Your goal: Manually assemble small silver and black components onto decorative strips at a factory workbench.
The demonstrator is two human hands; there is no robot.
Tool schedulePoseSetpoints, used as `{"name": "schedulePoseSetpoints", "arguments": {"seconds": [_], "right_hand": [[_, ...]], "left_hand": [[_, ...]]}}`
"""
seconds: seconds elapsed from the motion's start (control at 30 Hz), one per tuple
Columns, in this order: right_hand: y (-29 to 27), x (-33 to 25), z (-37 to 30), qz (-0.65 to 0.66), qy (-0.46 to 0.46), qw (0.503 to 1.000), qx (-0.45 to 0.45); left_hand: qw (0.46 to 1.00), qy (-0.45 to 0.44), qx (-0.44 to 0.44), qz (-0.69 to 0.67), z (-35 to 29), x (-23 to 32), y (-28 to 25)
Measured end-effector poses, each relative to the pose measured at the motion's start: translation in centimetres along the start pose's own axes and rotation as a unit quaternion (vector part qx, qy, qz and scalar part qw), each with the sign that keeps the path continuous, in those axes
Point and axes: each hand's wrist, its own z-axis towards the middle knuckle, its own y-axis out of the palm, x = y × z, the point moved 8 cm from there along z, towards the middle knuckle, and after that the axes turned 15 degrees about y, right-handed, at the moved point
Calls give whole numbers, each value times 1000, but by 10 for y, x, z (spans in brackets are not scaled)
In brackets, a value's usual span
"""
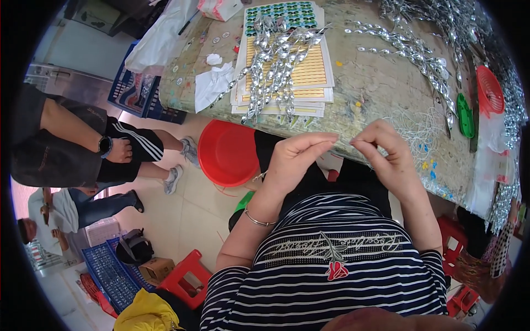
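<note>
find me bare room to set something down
Tabletop beyond the right hand, between the sheet stack and silver strands farther right, is mostly bare, bar yellow bits. Floor tiles between the red basin and red stool look free. Crowded: the table's right, with white threads, a green tray and red basket.

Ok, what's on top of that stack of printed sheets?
Twisted silver strips lie across the stack of printed sheets. Yellow-striped and green-patterned printing shows around them; the printing beneath the strips and most of the stack's lower layers are covered.
</note>
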Motion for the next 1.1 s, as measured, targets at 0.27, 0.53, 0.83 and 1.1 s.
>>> {"name": "schedulePoseSetpoints", "arguments": {"seconds": [0.27, 0.53, 0.83, 1.1], "right_hand": [[8, 10, 6, 46, 54, 997, -2], [9, 31, 8, 165, 124, 978, -18], [24, 40, 8, 317, 203, 924, -66], [30, 49, 11, 356, 205, 909, -68]], "left_hand": [[994, -80, -19, -70, -8, -12, 18], [994, -77, -32, -73, -10, -16, 17], [990, -101, -41, -92, -13, -18, 20], [988, -105, -45, -99, -16, -21, 22]]}}
